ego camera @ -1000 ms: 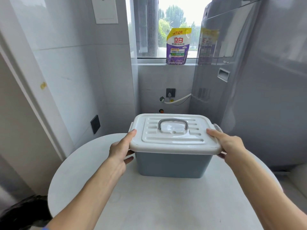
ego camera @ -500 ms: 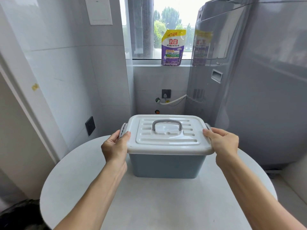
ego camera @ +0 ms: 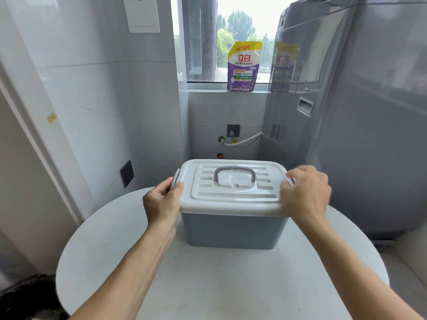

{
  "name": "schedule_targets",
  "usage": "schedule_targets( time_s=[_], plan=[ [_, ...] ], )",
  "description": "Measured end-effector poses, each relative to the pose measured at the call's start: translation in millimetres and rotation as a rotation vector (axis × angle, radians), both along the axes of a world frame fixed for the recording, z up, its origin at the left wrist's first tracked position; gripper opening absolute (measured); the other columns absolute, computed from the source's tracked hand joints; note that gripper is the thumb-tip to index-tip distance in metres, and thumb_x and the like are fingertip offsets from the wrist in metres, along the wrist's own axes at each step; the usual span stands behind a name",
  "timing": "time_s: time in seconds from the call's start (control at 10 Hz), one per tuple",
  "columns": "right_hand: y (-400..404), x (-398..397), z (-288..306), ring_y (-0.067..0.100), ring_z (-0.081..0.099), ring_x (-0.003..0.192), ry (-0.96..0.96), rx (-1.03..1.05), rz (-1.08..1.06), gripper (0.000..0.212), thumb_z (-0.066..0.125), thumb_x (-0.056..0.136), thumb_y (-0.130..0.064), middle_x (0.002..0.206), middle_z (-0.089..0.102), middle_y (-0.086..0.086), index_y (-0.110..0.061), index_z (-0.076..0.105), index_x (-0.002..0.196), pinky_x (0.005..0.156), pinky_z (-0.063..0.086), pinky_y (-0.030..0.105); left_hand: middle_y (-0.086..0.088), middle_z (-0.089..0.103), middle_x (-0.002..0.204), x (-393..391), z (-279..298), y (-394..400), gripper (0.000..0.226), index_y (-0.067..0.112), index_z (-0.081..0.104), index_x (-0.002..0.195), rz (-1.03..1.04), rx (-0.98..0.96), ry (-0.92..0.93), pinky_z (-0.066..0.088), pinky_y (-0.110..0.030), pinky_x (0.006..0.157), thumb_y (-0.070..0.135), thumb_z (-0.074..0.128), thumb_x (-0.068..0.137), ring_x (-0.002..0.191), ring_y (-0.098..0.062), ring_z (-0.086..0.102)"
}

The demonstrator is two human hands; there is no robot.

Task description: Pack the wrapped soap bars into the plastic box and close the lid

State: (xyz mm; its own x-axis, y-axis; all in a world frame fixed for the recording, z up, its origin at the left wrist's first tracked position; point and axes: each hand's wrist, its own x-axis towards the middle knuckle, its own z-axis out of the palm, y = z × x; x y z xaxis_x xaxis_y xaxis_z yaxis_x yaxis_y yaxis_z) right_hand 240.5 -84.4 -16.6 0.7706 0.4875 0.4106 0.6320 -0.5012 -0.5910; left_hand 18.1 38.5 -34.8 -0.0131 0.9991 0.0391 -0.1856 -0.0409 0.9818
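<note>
A blue-grey plastic box (ego camera: 233,229) stands on a round white counter (ego camera: 208,285), set toward the counter's far edge and roughly midway between its left and right edges. A white lid (ego camera: 231,202) sits flat on top of the box and covers it fully, so nothing inside can be seen; no soap bars are visible anywhere. A grey carrying handle (ego camera: 234,173) lies folded down in the middle of the lid. The left hand (ego camera: 161,202) is at the left end of the lid, its fingers curled around the grey latch (ego camera: 176,177) there and its thumb resting on the lid's top edge, so it is closed on the latch. The right hand (ego camera: 305,192) is at the lid's right end, palm down over the corner with the fingers bent across the rim; it is blurred, and whether it grips the latch on that side or only presses on the lid cannot be told. Both forearms reach in from the near edge of the counter. Beyond the counter's far edge, a purple and yellow detergent pouch (ego camera: 243,66) stands upright on the window sill (ego camera: 226,87), and a grey washing machine (ego camera: 358,112) stands just past the counter's right edge.
</note>
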Motion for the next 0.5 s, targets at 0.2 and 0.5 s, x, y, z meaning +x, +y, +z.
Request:
schedule_targets(
  time_s=[0.2,0.5],
  plan=[
    [23.7,-44.0,11.4,0.024,0.054,0.121,-0.175,-0.154,0.606,0.054,0.063,0.084,-0.039,0.131,0.064,-0.003,-0.023,0.056,0.135,0.104,0.039,0.041,0.007,0.072,0.107,-7.2,-4.7,5.4,0.037,0.012,0.068,0.119,-0.028,0.021,0.038,0.045,-0.015,0.080,0.017,0.072,0.082,0.100,-0.008,0.065],
    [4.1,-37.1,7.6,0.019,0.042,0.134,-0.181,-0.179,0.561,0.046,0.052,0.089,-0.058,0.142,0.055,-0.006,-0.030,0.070,0.121,0.110,0.028,0.035,0.009,0.070,0.106,-7.9,4.5,6.5,0.041,0.018,0.068,0.120,-0.023,0.066,0.183,0.049,-0.023,0.083,0.023,0.069,0.079,0.099,-0.009,0.064]
  ],
)
